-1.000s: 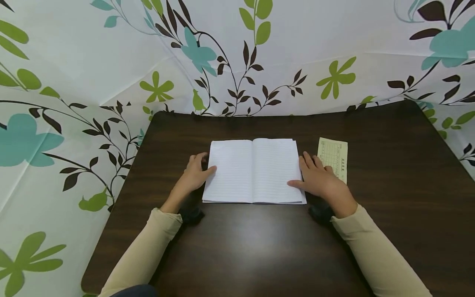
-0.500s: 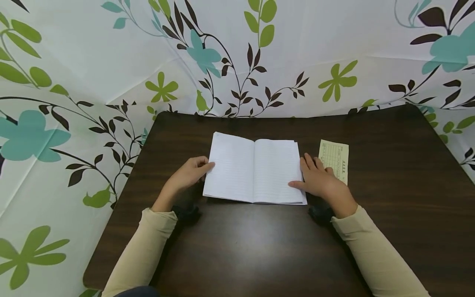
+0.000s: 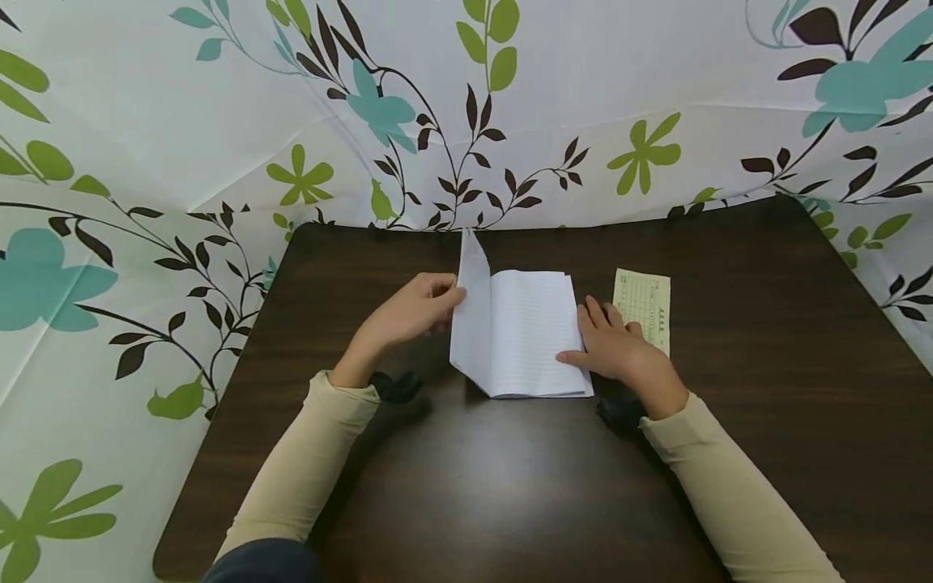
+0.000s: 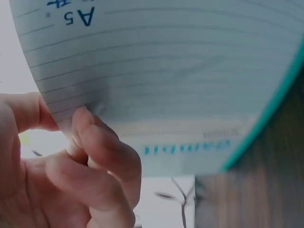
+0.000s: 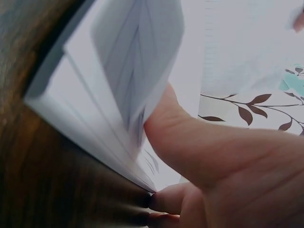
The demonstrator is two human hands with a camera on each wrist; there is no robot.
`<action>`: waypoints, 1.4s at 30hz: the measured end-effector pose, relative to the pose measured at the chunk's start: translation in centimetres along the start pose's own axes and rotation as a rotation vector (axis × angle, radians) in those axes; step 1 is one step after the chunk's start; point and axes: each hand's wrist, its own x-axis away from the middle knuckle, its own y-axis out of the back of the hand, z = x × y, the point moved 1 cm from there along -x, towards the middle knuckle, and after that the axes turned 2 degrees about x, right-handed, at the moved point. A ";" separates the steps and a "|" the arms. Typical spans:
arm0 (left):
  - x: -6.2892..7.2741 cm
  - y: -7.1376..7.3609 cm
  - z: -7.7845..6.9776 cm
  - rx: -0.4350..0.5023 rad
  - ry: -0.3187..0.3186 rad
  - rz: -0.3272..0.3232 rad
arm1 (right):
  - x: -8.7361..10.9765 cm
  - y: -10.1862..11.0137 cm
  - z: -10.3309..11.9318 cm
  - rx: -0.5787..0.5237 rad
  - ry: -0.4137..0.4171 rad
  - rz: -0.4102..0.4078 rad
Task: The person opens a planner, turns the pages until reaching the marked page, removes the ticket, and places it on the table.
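Observation:
A lined notebook (image 3: 532,332) lies open on the dark table, its right half flat. Its left half (image 3: 472,312) stands raised at a steep tilt. At that half's outer edge, my left hand (image 3: 415,308) pinches it between thumb and fingers. The left wrist view shows the notebook's cover (image 4: 156,80), with upside-down print, ruled lines and a teal edge. My right hand (image 3: 615,348) rests at the right edge, thumb on the page and fingers extended alongside. In the right wrist view the thumb (image 5: 175,133) presses against slightly fanned pages (image 5: 137,61).
A pale yellow printed slip (image 3: 645,304) lies on the table (image 3: 765,389) just beyond the right hand, which partly overlaps it. Behind the table's far edge hangs a white cloth (image 3: 568,81) with leaf and flower patterns. Dark pieces sit under both wrists.
The notebook's left half has swung up from nearly flat to steeply raised. My left hand has moved rightward and slightly away with it. The right hand has stayed at the right edge.

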 end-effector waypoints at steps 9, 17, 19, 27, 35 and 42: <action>-3.7 -3.5 -2.8 -0.147 -0.098 0.037 | -1.2 -0.7 -1.3 0.041 0.006 -0.011; -6.3 -7.3 -4.2 -0.323 -0.088 0.030 | -1.3 -0.7 -1.4 0.057 0.024 -0.010; -6.8 -8.2 -4.3 -0.384 -0.073 0.030 | -1.2 -0.6 -1.2 0.045 0.027 -0.003; -8.2 -10.7 -4.4 -0.519 0.023 0.066 | -0.7 0.1 -0.5 0.049 0.036 0.017; -9.0 -12.7 -4.0 -0.628 0.032 0.068 | -0.3 0.3 -0.8 0.055 0.065 0.023; -9.5 -14.2 -4.0 -0.701 0.062 0.094 | 0.4 1.3 -1.4 0.010 0.101 0.056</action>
